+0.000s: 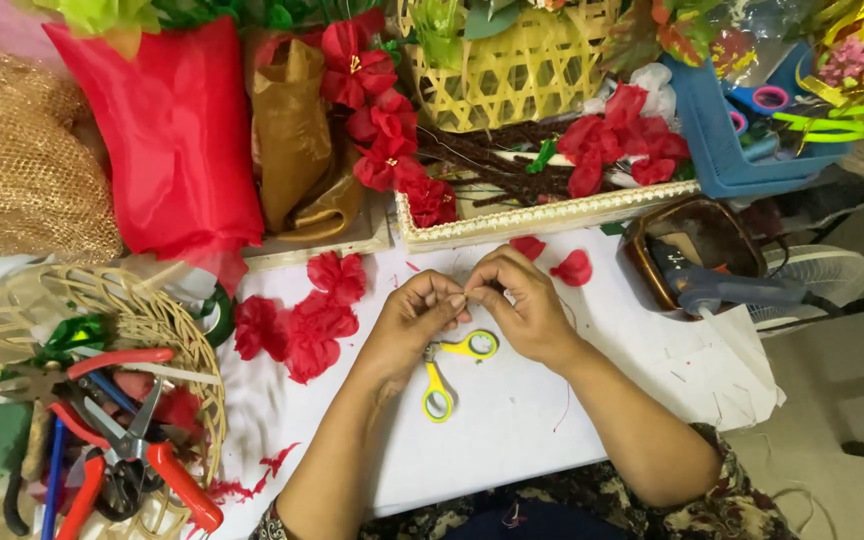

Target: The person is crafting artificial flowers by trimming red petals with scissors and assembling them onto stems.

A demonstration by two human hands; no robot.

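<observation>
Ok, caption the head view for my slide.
Both hands, left hand and right hand, pinch something tiny above yellow-handled small scissors on a white table, beside red fabric flowers.

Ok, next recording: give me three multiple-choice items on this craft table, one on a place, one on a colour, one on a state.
1. Where do the scissors lie?
A. in the blue tray
B. on the white table under the hands
C. in the woven basket

2. What colour are the loose fabric flowers left of the hands?
A. red
B. white
C. purple

3. How are the left hand and right hand placed?
A. far apart
B. flat on the table
C. fingertips pinched together

Answers: 1 B, the yellow handles show on the table just below the wrists. 2 A, the petals are plainly red. 3 C, the fingertips meet around something too small to make out.
</observation>
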